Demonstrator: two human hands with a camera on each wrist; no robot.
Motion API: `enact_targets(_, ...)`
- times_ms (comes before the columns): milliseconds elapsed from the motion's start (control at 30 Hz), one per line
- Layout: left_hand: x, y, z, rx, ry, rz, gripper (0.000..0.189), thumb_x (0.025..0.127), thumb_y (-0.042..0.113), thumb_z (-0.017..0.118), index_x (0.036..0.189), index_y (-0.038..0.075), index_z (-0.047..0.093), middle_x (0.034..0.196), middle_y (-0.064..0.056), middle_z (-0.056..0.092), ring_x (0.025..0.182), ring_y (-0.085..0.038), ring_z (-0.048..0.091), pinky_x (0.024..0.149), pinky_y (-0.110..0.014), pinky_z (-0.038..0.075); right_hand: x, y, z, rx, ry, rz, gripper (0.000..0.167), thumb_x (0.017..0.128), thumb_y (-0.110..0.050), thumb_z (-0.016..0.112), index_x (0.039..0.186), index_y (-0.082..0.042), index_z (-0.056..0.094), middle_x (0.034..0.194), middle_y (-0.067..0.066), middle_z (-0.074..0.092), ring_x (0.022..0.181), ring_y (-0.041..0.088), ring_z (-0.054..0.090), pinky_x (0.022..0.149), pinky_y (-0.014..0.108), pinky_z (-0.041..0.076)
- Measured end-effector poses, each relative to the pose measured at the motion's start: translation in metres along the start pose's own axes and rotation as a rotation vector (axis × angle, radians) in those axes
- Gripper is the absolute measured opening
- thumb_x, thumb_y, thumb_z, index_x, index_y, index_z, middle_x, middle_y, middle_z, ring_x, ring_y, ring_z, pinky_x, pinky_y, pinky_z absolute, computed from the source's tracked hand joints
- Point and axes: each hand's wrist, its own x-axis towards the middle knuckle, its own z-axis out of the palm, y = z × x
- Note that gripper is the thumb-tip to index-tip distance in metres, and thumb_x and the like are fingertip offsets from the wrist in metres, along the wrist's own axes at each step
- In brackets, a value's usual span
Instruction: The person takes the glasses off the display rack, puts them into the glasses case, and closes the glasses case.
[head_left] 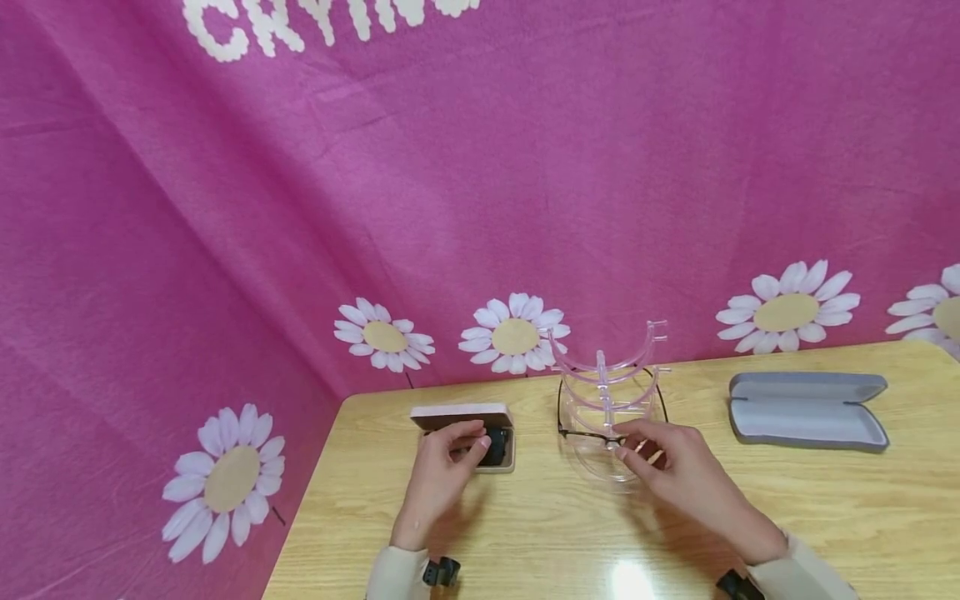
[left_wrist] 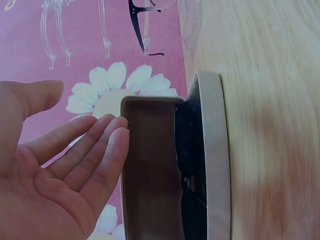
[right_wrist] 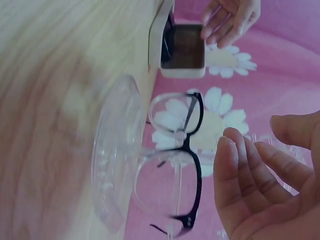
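Observation:
A small cream glasses case (head_left: 462, 411) with a brown lining stands with its lid up, and black sunglasses (left_wrist: 189, 140) lie inside it. My left hand (head_left: 442, 471) is at this case, fingers extended and fingertips right at the lid's edge; in the left wrist view the thumb stands apart from them. Black-framed eyeglasses (right_wrist: 198, 175) with clear lower rims sit on a clear pinkish display stand (head_left: 603, 387), temples pointing back. Beside their front is my right hand (head_left: 678, 471), its fingers relaxed and the thumb apart, holding nothing.
A grey glasses case (head_left: 808, 421) with a pale lining lies open at the right of the wooden table (head_left: 555, 533). Behind and to the left hangs a pink cloth (head_left: 420, 192) printed with daisies. The stand's upper tiers rise behind the eyeglasses.

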Motion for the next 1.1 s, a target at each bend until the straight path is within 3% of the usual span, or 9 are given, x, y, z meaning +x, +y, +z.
enact_targets(300, 0.005, 0.012, 0.012, -0.058, -0.03, 0.033, 0.035, 0.1, 0.019, 0.071, 0.129, -0.001, 0.071, 0.121, -0.015, 0.077, 0.108, -0.026, 0.076, 0.089, -0.028, 0.062, 0.002, 0.012, -0.014, -0.055, 0.062, -0.004, 0.023, 0.086, -0.001, 0.08, 0.107, -0.008, 0.077, 0.081, -0.008, 0.075, 0.072, -0.009, 0.06, 0.055, 0.018, 0.053)
enact_targets(500, 0.009, 0.019, 0.022, -0.08, -0.06, 0.058, 0.031, 0.1, 0.015, 0.07, 0.127, 0.0, 0.072, 0.118, -0.016, 0.077, 0.106, -0.026, 0.076, 0.086, -0.024, 0.061, -0.001, 0.019, -0.024, -0.096, 0.061, 0.041, 0.021, 0.089, -0.004, 0.079, 0.11, -0.008, 0.077, 0.083, -0.006, 0.075, 0.071, -0.008, 0.059, 0.056, 0.018, 0.052)
enact_targets(833, 0.013, 0.021, 0.041, -0.066, -0.084, 0.064, 0.033, 0.098, 0.015, 0.072, 0.128, 0.002, 0.072, 0.116, -0.018, 0.077, 0.103, -0.024, 0.076, 0.083, -0.025, 0.062, -0.002, 0.034, -0.036, -0.195, 0.089, 0.075, 0.023, 0.088, -0.006, 0.079, 0.111, -0.006, 0.077, 0.086, -0.003, 0.075, 0.074, -0.009, 0.059, 0.056, 0.021, 0.052)
enact_targets(1100, 0.023, 0.024, 0.058, -0.11, -0.105, 0.053, 0.04, 0.097, 0.017, 0.074, 0.133, 0.0, 0.069, 0.126, -0.02, 0.074, 0.109, -0.031, 0.076, 0.086, -0.024, 0.062, -0.001, 0.044, -0.039, -0.218, 0.053, 0.158, 0.032, 0.09, -0.012, 0.079, 0.121, -0.004, 0.073, 0.102, 0.011, 0.078, 0.078, 0.005, 0.067, 0.06, 0.022, 0.052)
